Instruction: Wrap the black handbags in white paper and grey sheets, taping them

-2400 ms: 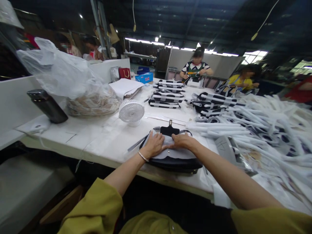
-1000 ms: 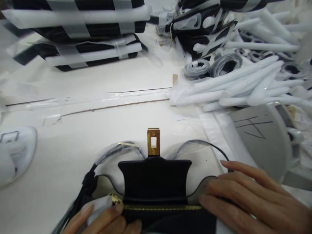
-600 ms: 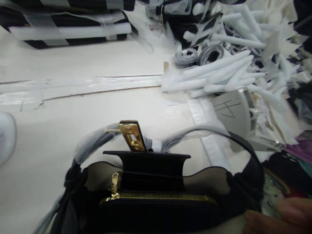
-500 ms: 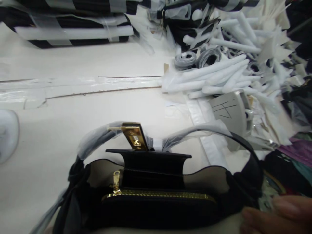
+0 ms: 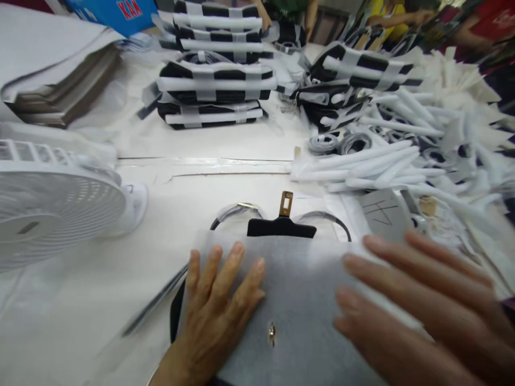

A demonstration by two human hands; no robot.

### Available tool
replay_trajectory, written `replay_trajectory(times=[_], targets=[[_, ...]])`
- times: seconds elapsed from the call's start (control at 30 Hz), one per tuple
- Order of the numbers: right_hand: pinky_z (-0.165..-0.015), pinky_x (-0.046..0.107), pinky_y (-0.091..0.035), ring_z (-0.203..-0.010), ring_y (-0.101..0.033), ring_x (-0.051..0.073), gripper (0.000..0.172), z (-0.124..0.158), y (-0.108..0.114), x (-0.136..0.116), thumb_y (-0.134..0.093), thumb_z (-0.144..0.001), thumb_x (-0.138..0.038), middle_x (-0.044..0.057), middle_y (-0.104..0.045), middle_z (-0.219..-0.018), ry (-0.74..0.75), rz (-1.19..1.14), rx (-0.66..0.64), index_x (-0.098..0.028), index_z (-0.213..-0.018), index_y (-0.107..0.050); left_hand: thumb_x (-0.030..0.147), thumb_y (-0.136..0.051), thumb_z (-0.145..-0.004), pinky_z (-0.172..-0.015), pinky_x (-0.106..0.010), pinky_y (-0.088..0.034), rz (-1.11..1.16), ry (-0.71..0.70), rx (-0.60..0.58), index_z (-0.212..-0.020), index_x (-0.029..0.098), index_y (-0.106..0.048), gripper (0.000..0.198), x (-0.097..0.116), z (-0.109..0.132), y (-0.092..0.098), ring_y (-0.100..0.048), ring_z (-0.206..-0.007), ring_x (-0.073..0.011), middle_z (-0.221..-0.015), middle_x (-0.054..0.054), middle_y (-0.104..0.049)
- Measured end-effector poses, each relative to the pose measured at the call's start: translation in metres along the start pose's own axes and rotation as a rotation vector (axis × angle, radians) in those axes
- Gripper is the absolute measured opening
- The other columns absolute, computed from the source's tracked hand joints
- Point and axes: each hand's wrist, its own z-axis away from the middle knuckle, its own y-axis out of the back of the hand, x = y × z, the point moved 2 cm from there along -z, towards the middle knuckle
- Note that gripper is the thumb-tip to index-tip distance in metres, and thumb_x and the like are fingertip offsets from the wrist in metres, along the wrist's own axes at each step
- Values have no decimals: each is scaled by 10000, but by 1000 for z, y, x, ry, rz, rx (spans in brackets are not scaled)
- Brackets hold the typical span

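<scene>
A black handbag (image 5: pixel 281 227) lies on the white table in front of me, a thin translucent sheet (image 5: pixel 298 289) spread over its body. Above the sheet's far edge stick out the bag's flap tab with a gold clasp plate (image 5: pixel 286 203) and a handle in clear film. Through the sheet pokes a small gold turn-lock (image 5: pixel 272 333). My left hand (image 5: pixel 221 300) rests flat on the sheet's left side, fingers spread. Over the right side is my right hand (image 5: pixel 414 305), fingers stretched out and blurred; whether it touches the sheet I cannot tell.
A white fan (image 5: pixel 60 203) stands at the left. Wrapped black bags (image 5: pixel 217 80) are stacked at the back. White padded tubes (image 5: pixel 362 166), coiled straps (image 5: pixel 354 143) and a grey tape dispenser (image 5: pixel 382 209) lie to the right. Other people (image 5: pixel 386 19) are at the far side.
The view has lifted and widened. Earlier the bag stood open with its zipper showing; now the sheet covers its body. My left hand has come into view, and both hands are over the sheet.
</scene>
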Motion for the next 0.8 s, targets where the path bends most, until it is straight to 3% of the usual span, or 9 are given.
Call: replay_trajectory(times=[0.1,0.2,0.33,0.47,0.63,0.73,0.8], targets=[[-1095,434,-469,-1201,-609,257,409,-2,-16,-26,-572,-947,-403,55,-658,-1298,126,22,-156,-258,-1329,-592,409,-598,-957,-1252,-589,-82,-23,-64,-68,-1452,225,-424,555,-2,-6,-5,-159,-1505,-316,-1586,-72,-330],[-1010,531,-501,-1182,-610,331,533,8,-52,-27,-552,-939,-487,165,-640,-1308,9,128,-271,-129,-1331,-583,545,-562,-947,-1243,-597,-86,-86,-103,-179,-1502,218,-357,676,-3,-12,-13,-160,-1505,-318,-1579,-84,-342],[-1071,659,-375,-1312,-499,387,561,31,-90,-16,-550,-941,-479,207,-535,-1426,-162,251,-384,-108,-1362,-560,598,-596,-908,-1208,-629,-203,-131,-66,-290,-1540,263,-279,782,-3,-12,-21,-157,-1504,-335,-1620,-71,-243],[-1151,625,-276,-1373,-436,360,590,46,-95,-13,-526,-958,-490,193,-478,-1483,-244,252,-329,-113,-1411,-516,617,-560,-920,-1201,-618,-235,-113,-12,-295,-1508,271,-350,714,-1,-11,-24,-254,-1477,-325,-1592,-85,-316],[-1193,585,-201,-1358,-445,334,619,46,-94,-6,-561,-935,-527,161,-505,-1468,-192,178,-257,-133,-1410,-514,590,-547,-938,-1193,-581,-260,-107,52,-261,-1449,233,-443,632,2,-7,-22,-406,-1394,-310,-1502,-142,-449],[-1184,538,-240,-1270,-517,309,610,41,-94,0,-597,-915,-520,157,-571,-1389,-127,131,-234,-129,-1379,-534,567,-579,-931,-1185,-576,-261,-116,97,-216,-1400,214,-492,593,5,-4,-17,-471,-1327,-308,-1397,-161,-536],[-1121,502,-333,-1186,-560,301,590,37,-94,2,-613,-904,-515,158,-617,-1300,-99,112,-217,-131,-1348,-555,556,-608,-918,-1186,-574,-247,-126,124,-198,-1334,206,-542,548,8,-3,-13,-515,-1260,-302,-1300,-144,-589]])
